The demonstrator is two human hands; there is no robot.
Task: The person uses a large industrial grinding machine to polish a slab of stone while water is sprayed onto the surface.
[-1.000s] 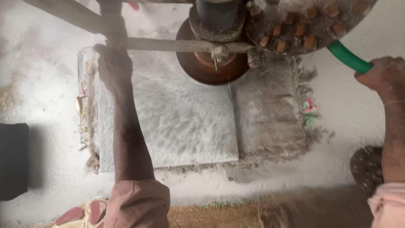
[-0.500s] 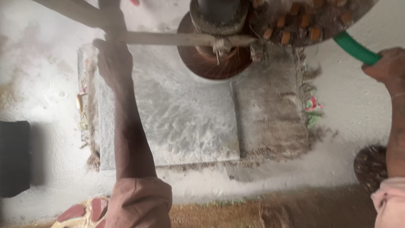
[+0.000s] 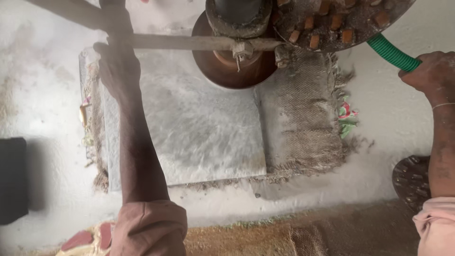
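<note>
My left hand (image 3: pixel 116 66) grips a dusty metal bar (image 3: pixel 189 42) that runs sideways to a round brown grinding disc (image 3: pixel 227 71) under a machine spindle (image 3: pixel 237 16). The disc rests on the far edge of a grey stone slab (image 3: pixel 189 128). My right hand (image 3: pixel 429 71) is shut on a green ribbed hose (image 3: pixel 391 52) at the right. The hose runs up under a round plate set with reddish blocks (image 3: pixel 341 21). Grey slurry coats the slab.
Burlap sacking (image 3: pixel 303 123) lies under and right of the slab. A black object (image 3: pixel 13 180) sits at the left edge. A dark studded disc (image 3: pixel 411 180) lies at the right. Brown matting (image 3: pixel 294 237) runs along the near edge. The ground is white with dust.
The view has shifted a little, so the slab and machine sit slightly higher. My right hand with the hose has moved up and to the right. My left hand stays on the bar.
</note>
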